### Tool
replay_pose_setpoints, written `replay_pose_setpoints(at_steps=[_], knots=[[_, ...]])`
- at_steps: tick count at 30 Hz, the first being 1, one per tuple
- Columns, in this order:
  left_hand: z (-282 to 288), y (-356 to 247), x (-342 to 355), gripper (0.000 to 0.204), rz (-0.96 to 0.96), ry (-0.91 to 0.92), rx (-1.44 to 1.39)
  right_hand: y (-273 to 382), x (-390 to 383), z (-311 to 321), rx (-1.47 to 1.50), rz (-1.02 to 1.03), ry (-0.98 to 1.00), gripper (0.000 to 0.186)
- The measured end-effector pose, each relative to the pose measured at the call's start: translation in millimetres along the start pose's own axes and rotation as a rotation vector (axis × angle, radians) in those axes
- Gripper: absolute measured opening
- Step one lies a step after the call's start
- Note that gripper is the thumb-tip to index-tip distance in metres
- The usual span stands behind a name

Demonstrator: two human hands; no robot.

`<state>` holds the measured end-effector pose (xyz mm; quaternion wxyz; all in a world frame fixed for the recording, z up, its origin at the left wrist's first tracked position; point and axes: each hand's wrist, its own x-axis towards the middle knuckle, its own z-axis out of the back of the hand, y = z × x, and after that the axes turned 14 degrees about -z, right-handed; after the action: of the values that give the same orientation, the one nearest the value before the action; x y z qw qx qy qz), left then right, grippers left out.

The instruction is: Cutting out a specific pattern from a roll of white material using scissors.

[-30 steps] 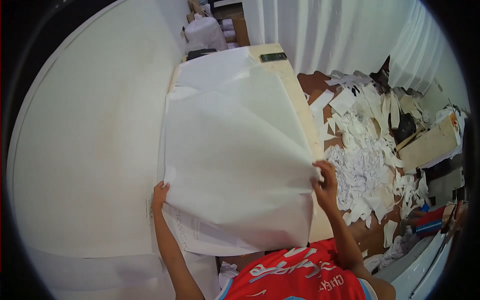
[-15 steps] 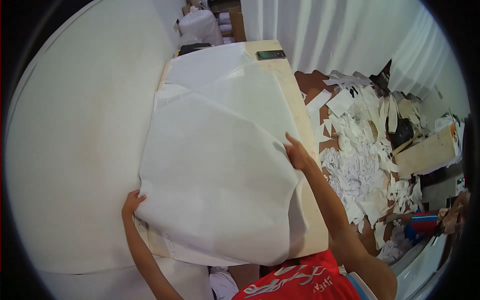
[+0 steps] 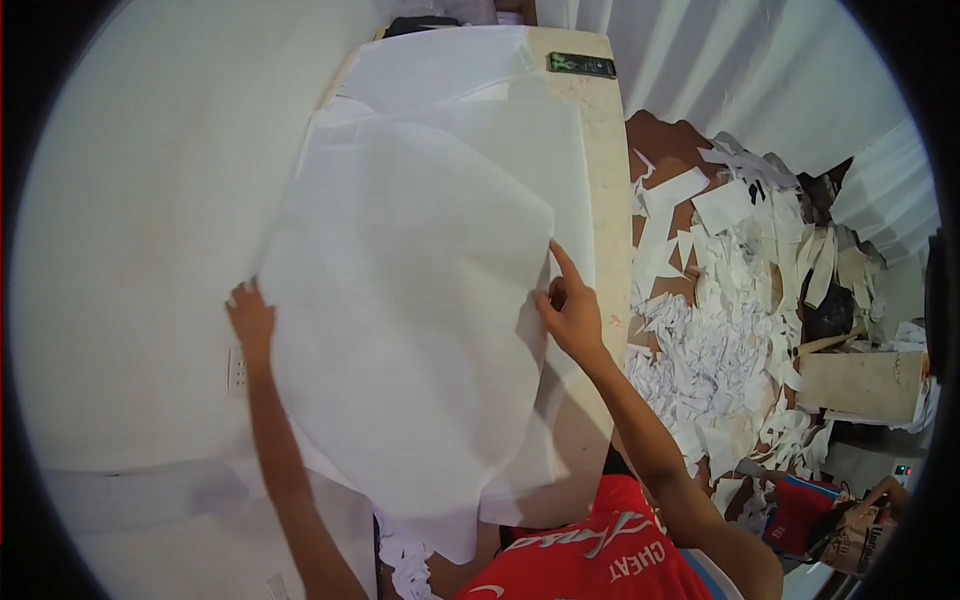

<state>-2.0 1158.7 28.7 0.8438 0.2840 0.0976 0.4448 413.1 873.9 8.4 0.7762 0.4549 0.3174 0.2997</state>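
A large white sheet, paper-like or cloth-like, billows above the table with its lower end narrowing toward my body. My left hand is at the sheet's left edge, beside the wall, with its fingers apart. At the right edge, my right hand touches the sheet with the index finger stretched out and the thumb apart from it; the other fingers are curled. Beneath lie more white sheets, one of them a flat piece at the far end.
The pale table has a dark phone at its far right corner. A white wall with an outlet runs along the left. Heaps of white scraps cover the floor on the right. A person is at the lower right.
My left hand has moved forward along the left edge, and its fingers have spread. The sheet has lifted and shifted, its right edge pulling inward. The view has tilted nearer.
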Motion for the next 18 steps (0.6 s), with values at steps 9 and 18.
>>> replay_pose_setpoints(at_steps=[9, 18], knots=[[181.1, -288.1, -122.2, 0.082, -0.256, -0.026, -0.949, -55.2, -17.3, 36.0, 0.72, -0.426, 0.566, 0.05], [179.8, -327.7, -162.4, 0.095, -0.114, -0.001, -1.088, -17.0, 139.9, 11.8, 1.01, -0.63, 0.906, 0.054]])
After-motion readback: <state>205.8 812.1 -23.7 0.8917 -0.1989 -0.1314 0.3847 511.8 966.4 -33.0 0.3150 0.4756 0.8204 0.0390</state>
